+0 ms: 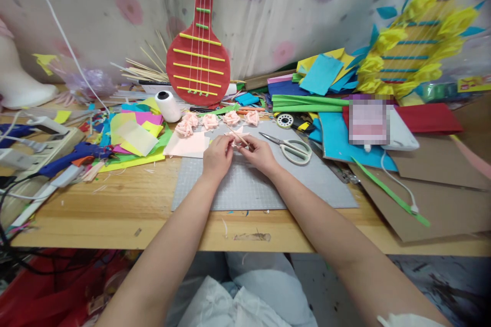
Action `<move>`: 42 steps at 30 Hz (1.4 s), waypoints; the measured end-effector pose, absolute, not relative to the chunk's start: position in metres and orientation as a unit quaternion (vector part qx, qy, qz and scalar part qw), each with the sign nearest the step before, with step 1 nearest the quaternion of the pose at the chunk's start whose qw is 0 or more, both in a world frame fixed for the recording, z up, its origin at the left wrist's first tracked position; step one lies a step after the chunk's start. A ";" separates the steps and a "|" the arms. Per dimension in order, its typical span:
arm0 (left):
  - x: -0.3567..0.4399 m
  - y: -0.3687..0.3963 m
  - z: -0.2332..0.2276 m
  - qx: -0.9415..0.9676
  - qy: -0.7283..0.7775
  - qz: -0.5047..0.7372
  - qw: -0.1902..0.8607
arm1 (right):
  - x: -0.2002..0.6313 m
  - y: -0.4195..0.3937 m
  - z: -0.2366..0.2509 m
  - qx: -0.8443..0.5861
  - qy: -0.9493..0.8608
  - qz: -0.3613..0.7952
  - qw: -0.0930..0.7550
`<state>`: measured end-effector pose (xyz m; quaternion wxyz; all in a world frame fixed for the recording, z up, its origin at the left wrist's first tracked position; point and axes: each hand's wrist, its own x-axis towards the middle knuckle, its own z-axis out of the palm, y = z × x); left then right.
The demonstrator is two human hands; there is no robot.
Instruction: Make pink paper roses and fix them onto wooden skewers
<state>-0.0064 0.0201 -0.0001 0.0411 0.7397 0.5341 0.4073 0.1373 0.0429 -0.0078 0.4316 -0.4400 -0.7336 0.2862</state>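
Above the grey cutting mat (238, 189) my two hands meet at a small pale pink paper piece (236, 138). My left hand (219, 156) is closed on its edge. A thin wooden stick (237, 134) slants across the paper, with its lower end in the closed fingers of my right hand (261, 154). The fingertips partly cover the paper. Just beyond, several pink paper roses (210, 121) lie in a row. Pink paper sheets (186, 144) are left of my left hand, and scissors with pale handles (295, 152) lie right of my right hand.
A red paper lute (197, 64) leans at the back, near a white thread spool (168, 106). At left are a blue glue gun (72, 157) and a power strip (63, 140). Cardboard (429, 204) and a white charging cable (401, 184) occupy the right side.
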 end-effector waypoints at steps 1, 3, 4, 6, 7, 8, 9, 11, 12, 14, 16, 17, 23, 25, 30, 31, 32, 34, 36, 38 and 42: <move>-0.006 0.020 0.000 0.740 0.534 0.408 0.042 | 0.137 0.042 -0.007 -0.440 -0.737 0.281 0.429; -0.006 0.020 0.000 0.739 0.534 0.409 0.043 | 0.137 0.042 -0.006 -0.447 -0.743 0.266 0.421; -0.006 0.020 0.000 0.738 0.534 0.409 0.043 | 0.137 0.041 -0.006 -0.454 -0.746 0.256 0.415; -0.005 0.020 0.000 0.739 0.536 0.406 0.043 | 0.137 0.041 -0.005 -0.468 -0.750 0.235 0.405; -0.005 0.020 0.000 0.740 0.537 0.403 0.042 | 0.137 0.041 -0.005 -0.472 -0.753 0.223 0.401; -0.004 0.020 0.000 0.741 0.538 0.400 0.040 | 0.138 0.041 -0.005 -0.473 -0.757 0.211 0.399; -0.004 0.020 0.000 0.742 0.538 0.398 0.037 | 0.138 0.041 -0.004 -0.471 -0.762 0.198 0.399; -0.004 0.020 0.000 0.742 0.538 0.398 0.031 | 0.138 0.040 -0.003 -0.461 -0.772 0.175 0.402; -0.004 0.020 0.000 0.741 0.538 0.400 0.030 | 0.139 0.040 -0.002 -0.456 -0.774 0.166 0.406; -0.005 0.020 0.000 0.738 0.536 0.408 0.031 | 0.139 0.039 -0.001 -0.449 -0.775 0.160 0.414; -0.006 0.021 0.000 0.737 0.530 0.418 0.035 | 0.140 0.039 -0.001 -0.439 -0.778 0.169 0.417; -0.006 0.021 0.000 0.738 0.525 0.423 0.037 | 0.140 0.039 -0.001 -0.434 -0.780 0.176 0.416; -0.007 0.022 -0.002 0.744 0.507 0.433 0.043 | 0.140 0.039 -0.003 -0.442 -0.778 0.196 0.401; -0.007 0.022 -0.002 0.747 0.505 0.431 0.042 | 0.140 0.039 -0.002 -0.456 -0.769 0.206 0.397; -0.006 0.020 -0.002 0.729 0.541 0.413 0.072 | 0.142 0.041 -0.004 -0.470 -0.743 0.253 0.404; -0.006 0.019 -0.002 0.725 0.546 0.411 0.086 | 0.142 0.041 -0.005 -0.466 -0.739 0.264 0.409; -0.005 0.019 -0.002 0.724 0.547 0.408 0.101 | 0.142 0.042 -0.005 -0.460 -0.735 0.275 0.415; -0.006 0.018 -0.002 0.723 0.546 0.405 0.125 | 0.141 0.043 -0.007 -0.445 -0.731 0.297 0.423; -0.006 0.018 -0.002 0.720 0.545 0.407 0.138 | 0.141 0.044 -0.008 -0.433 -0.729 0.312 0.427; -0.006 0.018 -0.002 0.713 0.547 0.412 0.150 | 0.140 0.044 -0.008 -0.430 -0.729 0.316 0.428; -0.007 0.018 -0.001 0.702 0.556 0.412 0.168 | 0.138 0.042 -0.007 -0.426 -0.737 0.318 0.417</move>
